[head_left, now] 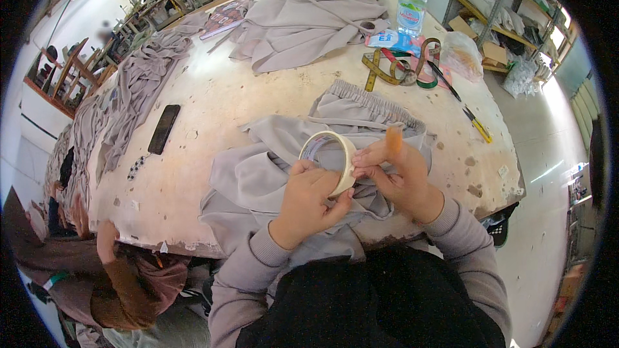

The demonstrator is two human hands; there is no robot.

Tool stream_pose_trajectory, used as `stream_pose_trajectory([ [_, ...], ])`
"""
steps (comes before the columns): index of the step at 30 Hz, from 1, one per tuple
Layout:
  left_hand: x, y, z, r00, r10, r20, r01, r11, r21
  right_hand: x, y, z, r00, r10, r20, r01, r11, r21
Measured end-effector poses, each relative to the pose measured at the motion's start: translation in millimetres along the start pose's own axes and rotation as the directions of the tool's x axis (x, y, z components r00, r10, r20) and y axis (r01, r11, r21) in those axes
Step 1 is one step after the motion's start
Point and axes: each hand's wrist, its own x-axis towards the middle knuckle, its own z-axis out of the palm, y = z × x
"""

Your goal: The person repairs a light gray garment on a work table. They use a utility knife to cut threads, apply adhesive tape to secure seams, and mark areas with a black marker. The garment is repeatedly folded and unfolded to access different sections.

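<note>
A roll of cream masking tape (349,154) is tilted up over the grey garment, gripped at its near left side by my left hand (311,201). The fingers of my right hand (401,177) pinch at the roll's right outer edge; any loose tape end is too small to make out. A blurred orange piece (394,140) sticks up at my right hand, its kind unclear. Beneath both hands lies the crumpled grey garment (248,177), with a gathered elastic waistband (374,104) on its far side.
The worn table (213,103) carries a phone (164,129), grey cloth (303,26), a measuring tape (379,72), a yellow-handled cutter (478,125), a black pen (445,80) and a water bottle (411,16). A co-worker's arm (119,283) rests by the left edge. Shelves (496,19) stand at right.
</note>
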Motion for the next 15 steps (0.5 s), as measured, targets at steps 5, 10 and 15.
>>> stream_pose_trajectory([
  [5,-2,5,3,0.999,-0.029,-0.026,0.029,0.999,0.018,-1,-5,3,0.987,-0.157,-0.018,0.149,0.962,-0.228],
  [10,-4,5,5,0.998,-0.026,-0.06,0.027,0.999,0.021,4,-10,6,0.993,-0.041,-0.108,0.023,0.986,-0.164],
  [15,-4,0,6,0.989,-0.008,0.145,0.052,0.952,-0.303,5,-5,-1,1.0,-0.011,-0.026,0.009,0.996,-0.089],
])
